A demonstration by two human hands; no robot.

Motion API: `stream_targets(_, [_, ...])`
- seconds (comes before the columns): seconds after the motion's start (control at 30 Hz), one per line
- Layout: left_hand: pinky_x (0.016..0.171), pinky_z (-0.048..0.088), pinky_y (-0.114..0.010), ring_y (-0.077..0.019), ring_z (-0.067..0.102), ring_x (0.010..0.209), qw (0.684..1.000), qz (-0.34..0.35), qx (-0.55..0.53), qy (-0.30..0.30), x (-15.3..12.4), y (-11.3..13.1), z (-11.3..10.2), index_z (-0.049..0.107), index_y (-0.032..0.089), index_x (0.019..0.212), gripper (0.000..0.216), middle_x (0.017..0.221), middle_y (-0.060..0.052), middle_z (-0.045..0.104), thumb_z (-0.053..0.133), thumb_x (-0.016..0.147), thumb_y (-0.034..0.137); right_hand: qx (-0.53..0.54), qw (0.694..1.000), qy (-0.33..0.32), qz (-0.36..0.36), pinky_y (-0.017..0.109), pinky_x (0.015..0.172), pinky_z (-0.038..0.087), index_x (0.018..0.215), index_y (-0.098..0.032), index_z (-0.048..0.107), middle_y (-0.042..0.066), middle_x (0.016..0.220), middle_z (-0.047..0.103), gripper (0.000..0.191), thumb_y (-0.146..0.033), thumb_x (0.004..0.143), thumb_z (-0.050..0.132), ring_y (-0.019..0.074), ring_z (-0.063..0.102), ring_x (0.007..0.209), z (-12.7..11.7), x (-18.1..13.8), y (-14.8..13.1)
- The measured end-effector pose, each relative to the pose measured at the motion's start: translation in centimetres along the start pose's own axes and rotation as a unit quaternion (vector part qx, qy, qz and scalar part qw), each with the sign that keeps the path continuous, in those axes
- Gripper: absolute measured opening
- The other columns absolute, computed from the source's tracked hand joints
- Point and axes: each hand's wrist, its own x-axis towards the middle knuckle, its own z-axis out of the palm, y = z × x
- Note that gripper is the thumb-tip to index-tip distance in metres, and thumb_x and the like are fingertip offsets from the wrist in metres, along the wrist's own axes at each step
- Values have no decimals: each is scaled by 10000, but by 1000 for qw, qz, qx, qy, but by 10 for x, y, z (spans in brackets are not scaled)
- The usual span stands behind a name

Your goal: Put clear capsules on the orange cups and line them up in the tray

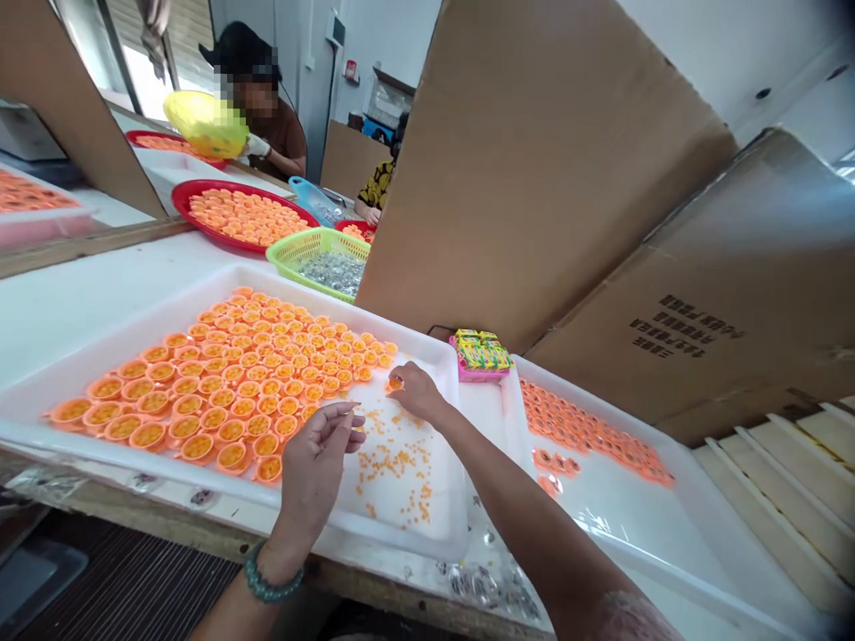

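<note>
A white tray [80, 361] in front of me holds several rows of small orange cups [233, 374] filled with yellow bits. Loose yellow pellets [397, 467] lie scattered on the tray's bare right part. My right hand [418, 392] reaches over the tray and pinches one small orange cup [395, 384] at the end of the rows. My left hand [317, 467], a green bead bracelet on its wrist, hovers above the tray's front right with thumb and fingers pinched together; what they hold is too small to make out.
A second white tray [668, 525] with orange cups lies to the right. A pink box of yellow-green packets [481, 354] sits between the trays. Behind are a green basket [319, 258], a red tray [244, 214], big cardboard sheets [534, 169], and two people working.
</note>
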Motion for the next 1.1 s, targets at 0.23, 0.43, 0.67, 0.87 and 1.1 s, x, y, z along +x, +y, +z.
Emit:
stream_targets(0.23, [695,517,-306,-174,640,713,999,-26,16,-16,6,-6,-1,616,168,957,325,862,-58,673,642,739,408,17,1000,4,2,267,729,405,925,-177,637,40,871,616,211,-266,737,668,167,558,814,1,-13,3])
stream_targets(0.43, [809,500,-367,-201,640,818,996,-78,30,-11,13,-9,1,626,171,1018,376,1012,-86,640,665,720,397,59,997,30,-40,237,653,405,854,-162,614,14,782,611,150,-237,730,651,129,545,701,-6,-46,-16])
stream_targets(0.67, [869,491,-344,-206,597,966,969,-150,-89,-177,8,3,0,613,184,1125,403,1137,-84,611,652,767,366,224,943,201,-142,260,750,486,1130,-200,553,56,973,600,268,-252,870,519,130,584,797,-4,-102,-66])
stream_targets(0.87, [841,506,-261,-171,576,977,970,-135,-128,-156,5,4,6,668,161,1013,314,1120,-65,626,695,723,278,87,966,189,-150,384,877,487,1346,-171,386,133,1136,554,433,-222,917,420,227,518,1039,-1,-124,-74])
stream_targets(1.1, [907,495,-304,-161,595,958,972,-128,-132,-144,0,2,20,672,172,995,268,1157,-47,606,676,737,245,106,969,196,-105,392,938,466,1323,-183,416,128,1199,533,436,-138,889,424,221,476,1112,-6,-156,-62])
